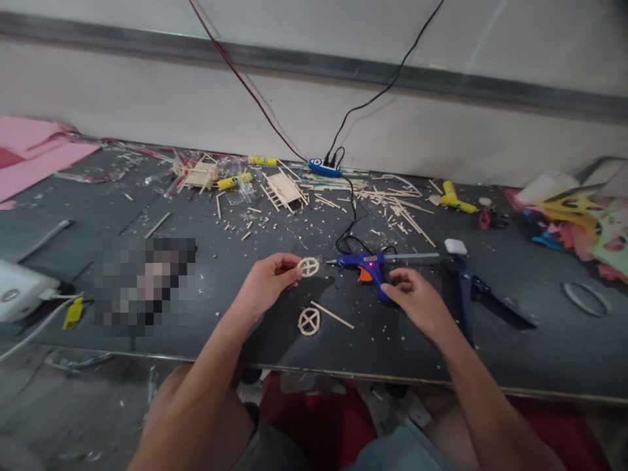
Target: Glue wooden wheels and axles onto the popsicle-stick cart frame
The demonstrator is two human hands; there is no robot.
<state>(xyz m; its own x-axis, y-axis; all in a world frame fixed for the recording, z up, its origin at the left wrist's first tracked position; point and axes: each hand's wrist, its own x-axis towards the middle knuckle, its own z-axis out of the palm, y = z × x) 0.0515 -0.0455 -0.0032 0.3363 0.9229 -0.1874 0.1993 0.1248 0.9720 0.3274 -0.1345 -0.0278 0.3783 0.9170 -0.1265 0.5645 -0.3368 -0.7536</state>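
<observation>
The left hand [265, 281] pinches a small wooden wheel [309, 266] between thumb and fingertips, its grip clamped on the rim just above the dark bench [540, 340]. The right hand [415, 302] has its grip closed around the handle of the blue glue gun [366, 263], nozzle pointing at the held wheel. A 2nd wheel [309, 321] lies flat on the bench between the hands, beside a loose stick [332, 314].

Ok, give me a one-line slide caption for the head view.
Left hand holds a small wooden wheel while right hand grips a blue glue gun on the dark table.
</observation>
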